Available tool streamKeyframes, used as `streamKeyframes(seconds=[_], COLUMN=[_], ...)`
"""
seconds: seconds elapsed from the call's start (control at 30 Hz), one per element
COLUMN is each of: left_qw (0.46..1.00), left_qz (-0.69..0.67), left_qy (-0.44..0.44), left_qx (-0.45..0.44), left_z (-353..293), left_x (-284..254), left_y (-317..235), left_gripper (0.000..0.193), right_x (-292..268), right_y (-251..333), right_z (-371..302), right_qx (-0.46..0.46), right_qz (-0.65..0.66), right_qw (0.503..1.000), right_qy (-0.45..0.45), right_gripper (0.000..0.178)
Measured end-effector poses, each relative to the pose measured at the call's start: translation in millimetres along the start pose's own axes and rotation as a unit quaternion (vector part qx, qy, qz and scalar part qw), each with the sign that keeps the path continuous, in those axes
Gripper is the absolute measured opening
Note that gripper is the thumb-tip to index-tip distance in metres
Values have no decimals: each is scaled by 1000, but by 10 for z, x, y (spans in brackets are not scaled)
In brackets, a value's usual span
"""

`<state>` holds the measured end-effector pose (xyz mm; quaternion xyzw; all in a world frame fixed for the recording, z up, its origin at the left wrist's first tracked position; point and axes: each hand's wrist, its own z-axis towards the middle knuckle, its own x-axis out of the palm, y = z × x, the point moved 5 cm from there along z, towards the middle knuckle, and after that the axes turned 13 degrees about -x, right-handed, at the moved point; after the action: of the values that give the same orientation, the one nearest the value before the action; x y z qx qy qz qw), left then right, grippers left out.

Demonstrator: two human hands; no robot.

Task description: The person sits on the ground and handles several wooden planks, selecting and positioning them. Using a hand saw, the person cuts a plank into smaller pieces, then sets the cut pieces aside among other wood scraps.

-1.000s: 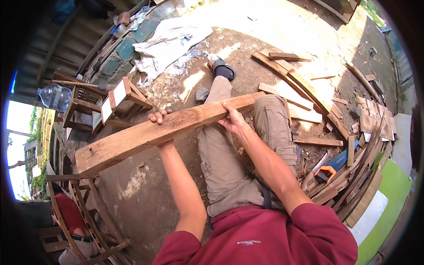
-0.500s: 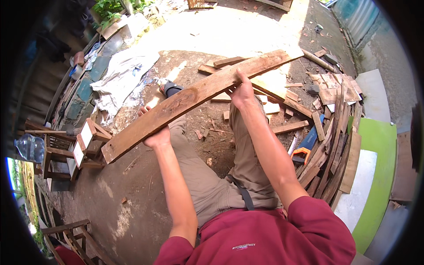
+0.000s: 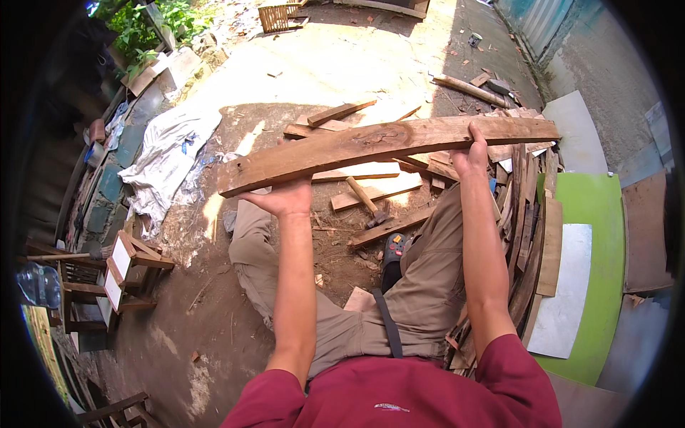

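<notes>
A long brown wooden plank (image 3: 335,151) with a dark knot is held up across my front, its right end slightly higher. My left hand (image 3: 287,198) supports it from below near its left end, palm up, most fingers hidden behind the wood. Toward the other end, my right hand (image 3: 471,158) grips the lower edge, thumb on the near face. Below the plank, a hammer (image 3: 362,194) with a wooden handle rests among several loose wood pieces (image 3: 378,191) on the ground between my legs.
Long wood strips (image 3: 524,228) are piled at my right, beside a green panel (image 3: 603,264) and a grey sheet (image 3: 567,292). To the left are a white cloth (image 3: 171,157), a small wooden stool (image 3: 146,260) and a clear plastic bottle (image 3: 37,284). A wall (image 3: 606,93) rises at far right.
The plank has swung from a steep slant to nearly level and shifted right, both hands still on it. My legs have moved, and the hammer has come into view. The saw is now hidden.
</notes>
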<state>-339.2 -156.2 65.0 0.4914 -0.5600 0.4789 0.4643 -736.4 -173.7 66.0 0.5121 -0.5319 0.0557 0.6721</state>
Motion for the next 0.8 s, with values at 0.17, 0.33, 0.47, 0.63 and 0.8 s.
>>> streamKeyframes(seconds=[0.17, 0.33, 0.47, 0.63, 0.8], left_qw=[999, 989, 969, 888, 860], left_qz=[31, 79, 162, 364, 418], left_qy=[30, 55, 76, 126, -209], left_qx=[-19, -115, -173, -249, -208], left_z=[-95, -225, -567, -744, -889], left_x=[-313, -722, -703, -624, -1003], left_y=[113, -329, -297, -560, -740], left_gripper=[119, 65, 69, 70, 58], right_x=[-691, -1121, -1269, -1364, -1424], right_y=[272, 353, 380, 390, 111], right_z=[140, 277, 408, 415, 449], right_qx=[1, 9, -10, -17, -12], right_qz=[-4, -15, 6, -21, -41], right_qw=[999, 999, 997, 993, 994], right_qy=[-31, -43, -71, -112, -100], right_gripper=[45, 49, 50, 51, 59])
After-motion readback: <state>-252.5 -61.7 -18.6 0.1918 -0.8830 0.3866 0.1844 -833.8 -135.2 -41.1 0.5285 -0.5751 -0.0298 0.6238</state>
